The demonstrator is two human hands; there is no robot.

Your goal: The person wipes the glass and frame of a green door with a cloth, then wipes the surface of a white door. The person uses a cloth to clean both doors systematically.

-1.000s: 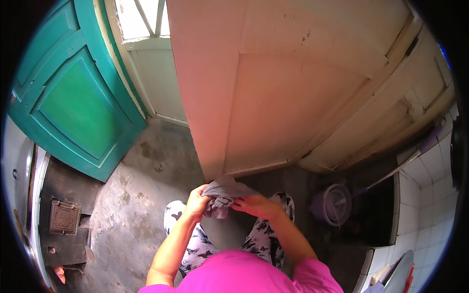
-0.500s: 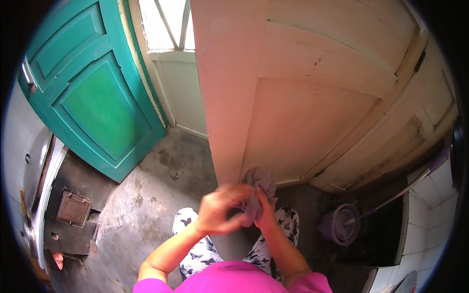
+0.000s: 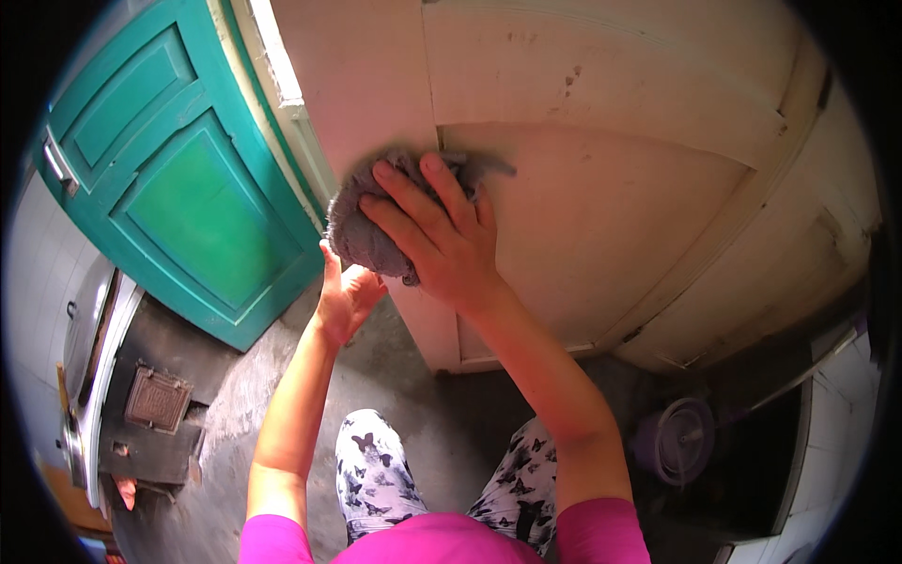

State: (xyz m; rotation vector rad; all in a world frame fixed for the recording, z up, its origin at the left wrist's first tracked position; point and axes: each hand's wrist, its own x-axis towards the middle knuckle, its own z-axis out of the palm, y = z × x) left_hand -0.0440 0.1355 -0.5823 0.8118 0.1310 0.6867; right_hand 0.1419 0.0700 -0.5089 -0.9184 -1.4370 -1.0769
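With fingers spread, my right hand (image 3: pixel 442 230) presses a bunched grey cloth (image 3: pixel 366 230) flat against a cream-pink panelled door (image 3: pixel 583 235). The cloth lies near the door's left edge, and a thin part of it sticks out to the right of my fingers. Just below the cloth, my left hand (image 3: pixel 349 296) is at that same door edge. Its thumb points up beside the cloth, apart from the fingers, which are partly hidden near the edge.
A green door (image 3: pixel 193 216) stands at the left, above a dark stove top with a rusty square plate (image 3: pixel 158 399). At the lower right a purple mop bucket (image 3: pixel 678 442) holds a mop with a long handle. Grey concrete floor (image 3: pixel 282 376) lies below.
Both hands have moved up and forward from my lap, where they held the cloth together. The cloth is now under my right hand on the door, and my left hand has left it.
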